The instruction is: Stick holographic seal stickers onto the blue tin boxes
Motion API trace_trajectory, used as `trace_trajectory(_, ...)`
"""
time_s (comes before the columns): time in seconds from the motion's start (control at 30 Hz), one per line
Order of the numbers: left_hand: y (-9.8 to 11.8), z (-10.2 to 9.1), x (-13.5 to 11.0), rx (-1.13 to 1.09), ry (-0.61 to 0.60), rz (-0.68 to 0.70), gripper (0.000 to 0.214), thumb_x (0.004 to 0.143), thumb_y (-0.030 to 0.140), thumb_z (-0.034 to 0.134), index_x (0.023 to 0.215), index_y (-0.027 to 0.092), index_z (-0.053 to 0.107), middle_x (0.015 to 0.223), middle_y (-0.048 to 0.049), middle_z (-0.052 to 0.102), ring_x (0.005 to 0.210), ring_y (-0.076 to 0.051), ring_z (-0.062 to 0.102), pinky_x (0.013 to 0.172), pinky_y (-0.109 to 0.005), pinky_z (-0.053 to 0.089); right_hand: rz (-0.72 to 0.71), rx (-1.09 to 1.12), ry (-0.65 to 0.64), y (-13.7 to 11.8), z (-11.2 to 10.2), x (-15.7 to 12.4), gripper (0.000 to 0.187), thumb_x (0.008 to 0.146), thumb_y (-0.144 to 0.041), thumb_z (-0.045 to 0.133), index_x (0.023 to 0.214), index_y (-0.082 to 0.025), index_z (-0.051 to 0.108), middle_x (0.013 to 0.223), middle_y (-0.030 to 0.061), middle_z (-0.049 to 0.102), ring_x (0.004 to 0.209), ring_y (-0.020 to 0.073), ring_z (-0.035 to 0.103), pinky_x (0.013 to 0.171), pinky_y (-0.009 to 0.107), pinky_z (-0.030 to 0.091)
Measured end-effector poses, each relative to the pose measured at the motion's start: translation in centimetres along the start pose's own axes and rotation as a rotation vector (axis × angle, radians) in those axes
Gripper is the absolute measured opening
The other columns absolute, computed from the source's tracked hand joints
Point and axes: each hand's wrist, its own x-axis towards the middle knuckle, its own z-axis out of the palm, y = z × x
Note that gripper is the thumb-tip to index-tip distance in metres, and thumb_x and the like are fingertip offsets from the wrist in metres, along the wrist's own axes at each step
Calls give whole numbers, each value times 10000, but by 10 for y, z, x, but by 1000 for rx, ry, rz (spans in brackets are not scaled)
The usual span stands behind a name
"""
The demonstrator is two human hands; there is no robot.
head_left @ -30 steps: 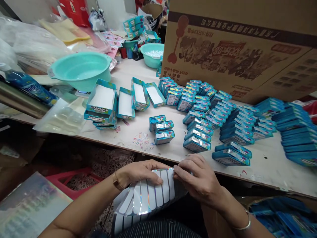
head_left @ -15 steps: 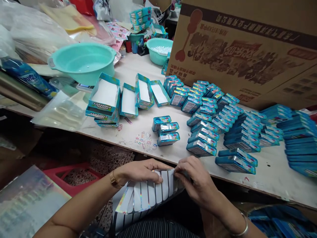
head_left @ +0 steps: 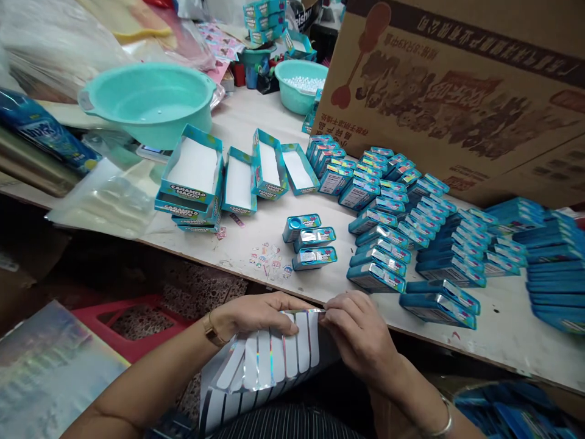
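Note:
My left hand (head_left: pixel 265 316) is closed on a sticker sheet (head_left: pixel 274 360) with long white rounded strips and shiny rainbow edges, its thumb lying on top. The sheet hangs over my lap, below the table's front edge. At its upper right corner, my right hand (head_left: pixel 359 323) pinches with thumb and fingertips; whether it grips the sheet's edge or a single sticker is too small to tell. Three small blue boxes (head_left: pixel 314 258) stand on the table just beyond my hands. To their right, several more blue boxes (head_left: pixel 377 277) stand in rows.
Blue display trays (head_left: pixel 192 189) with white insides stand left of centre. Behind them is a large turquoise basin (head_left: pixel 146 100); a smaller basin (head_left: pixel 299 91) holds white pieces. A big cardboard carton (head_left: pixel 457 91) borders the back right. A red plastic stool (head_left: pixel 119 326) stands below left.
The view has shifted slightly. My right fingers stay at the sheet's upper right corner, now closer together, and the sheet tilts a little differently under my left thumb.

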Motion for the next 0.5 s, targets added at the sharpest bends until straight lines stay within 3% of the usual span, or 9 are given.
trace_trajectory(0.13, -4, -3, -1, -59, 21, -9, 484, 666, 195, 685, 1148, 193, 732, 774, 18, 645, 598, -78, 476, 573, -191, 383, 13, -5, 9, 1, 2, 4, 161, 923, -59, 535, 1041, -163, 571, 876, 65, 665, 818, 200, 560, 772, 358, 456)
trace_trajectory(0.23, -6, -6, -1, -113, 28, -16, 505, 654, 194, 700, 1159, 188, 731, 826, 2, 681, 614, -78, 507, 584, -189, 408, -41, -61, -2, 3, 1, 4, 234, 922, -69, 515, 1123, -157, 596, 933, 79, 697, 860, 213, 601, 866, 408, 459)
trace_trajectory(0.33, -8, -9, -1, -168, 6, -2, 518, 643, 184, 710, 1161, 182, 729, 884, -14, 705, 649, -88, 556, 608, -194, 433, -101, -121, -1, 5, 0, 3, 250, 918, -72, 482, 1096, -159, 634, 1007, 96, 722, 950, 228, 633, 974, 450, 420)
trace_trajectory(0.5, -11, -13, -1, -174, 13, 48, 533, 665, 177, 703, 1199, 186, 709, 898, -12, 700, 678, -96, 570, 608, -194, 440, -78, -143, -8, 4, 6, 9, 227, 910, -62, 485, 1039, -174, 635, 1011, 84, 731, 953, 218, 648, 1003, 457, 420)
